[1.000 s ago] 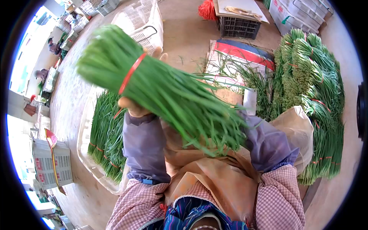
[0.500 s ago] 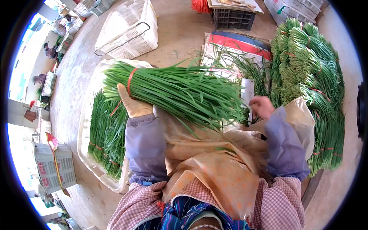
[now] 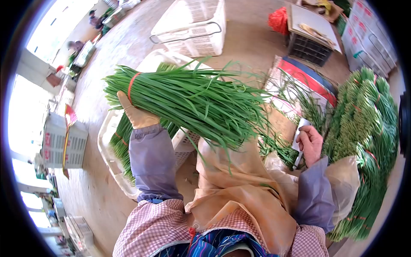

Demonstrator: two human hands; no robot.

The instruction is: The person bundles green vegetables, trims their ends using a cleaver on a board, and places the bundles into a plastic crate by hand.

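Observation:
A large bundle of long green stalks (image 3: 184,92), tied with a red band near its cut end, rests in my gloved left hand (image 3: 139,115). The thumb shows in front of it; the other fingers are hidden behind. My bare right hand (image 3: 310,142) is closed on a cleaver-like knife (image 3: 301,133) with a pale flat blade, beside loose green leaves (image 3: 278,147). Under and behind the held bundle stands a white crate (image 3: 112,160) with more tied bundles (image 3: 123,136) in it.
Stacked green bundles (image 3: 364,128) lie at the right. Another white crate (image 3: 195,36) stands at the top, a black crate (image 3: 309,48) with a board at the upper right. A red-and-white sack (image 3: 302,81) lies on the floor. Two people sit at the far upper left.
The left hand has lowered and levelled the bundle. My right hand, which was behind the leaves and then beside the knife, has closed on the knife. The view has shifted.

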